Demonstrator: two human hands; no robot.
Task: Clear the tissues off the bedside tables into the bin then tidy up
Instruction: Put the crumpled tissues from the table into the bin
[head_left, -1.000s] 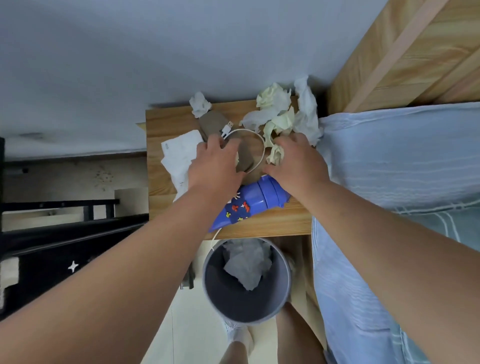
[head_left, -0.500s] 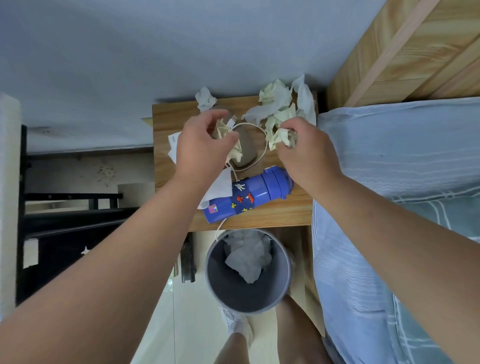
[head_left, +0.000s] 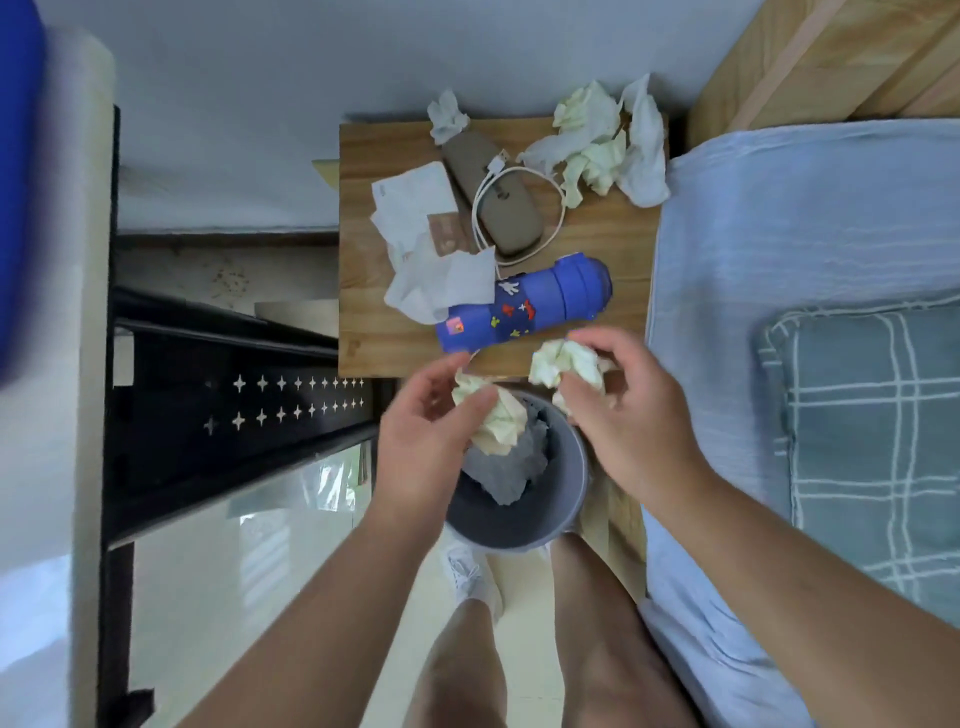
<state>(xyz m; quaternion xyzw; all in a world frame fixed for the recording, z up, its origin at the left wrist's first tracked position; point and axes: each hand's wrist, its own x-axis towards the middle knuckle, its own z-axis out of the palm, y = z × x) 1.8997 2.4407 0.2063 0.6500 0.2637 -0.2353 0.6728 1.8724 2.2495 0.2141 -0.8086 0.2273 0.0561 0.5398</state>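
Two hands hover close together over the bin (head_left: 569, 499); left hand (head_left: 426, 415) grips the left wad (head_left: 498, 421), pale yellow and crumpled, thumb and fingers curled round it, above the bin's mouth toward 12 o'clock; right hand (head_left: 634, 415) pinches the right wad (head_left: 566, 364) in curled fingers, over the near edge of the table (head_left: 613, 244), at 1 o'clock from the bin; the wads are near each other but apart. Grey tissue (head_left: 511, 467) lies inside the bin; the bin stands on the floor at the table's 6 o'clock, between table and legs. On the table: a heap (head_left: 602, 145) of white and yellowish tissues at the 1 o'clock corner; a small tissue (head_left: 447, 117) at 11 o'clock, touching the end of a brown case (head_left: 498, 197); a white cable (head_left: 558, 218) looped round the case; flat white sheets (head_left: 415, 208) at 9 o'clock, one corner overlapping a blue bottle (head_left: 524, 309) lying on its side near the 6 o'clock edge. Bed (head_left: 779, 234) at 3 o'clock, just beside the table, with a checked pillow (head_left: 872, 415).
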